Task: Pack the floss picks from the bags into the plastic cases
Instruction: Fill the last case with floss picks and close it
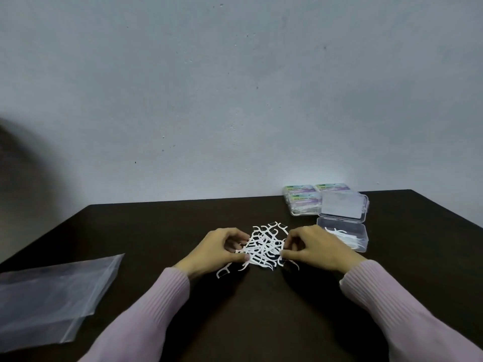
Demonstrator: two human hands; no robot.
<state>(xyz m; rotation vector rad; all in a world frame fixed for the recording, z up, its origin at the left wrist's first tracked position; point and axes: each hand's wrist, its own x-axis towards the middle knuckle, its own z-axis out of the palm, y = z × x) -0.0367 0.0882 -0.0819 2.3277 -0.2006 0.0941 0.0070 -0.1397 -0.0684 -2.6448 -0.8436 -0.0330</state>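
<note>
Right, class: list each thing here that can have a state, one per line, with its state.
Floss picks: loose heap on the table.
Open case: lid up, partly filled.
Closed cases: shut, stacked, filled.
Plastic bags: flat, apparently empty.
Left hand: pinching picks.
Right hand: pinching picks.

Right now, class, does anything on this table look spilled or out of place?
Yes: floss picks lie in a loose tangled heap on the table, not in the open case; one stray pick lies apart by the left hand.
</note>
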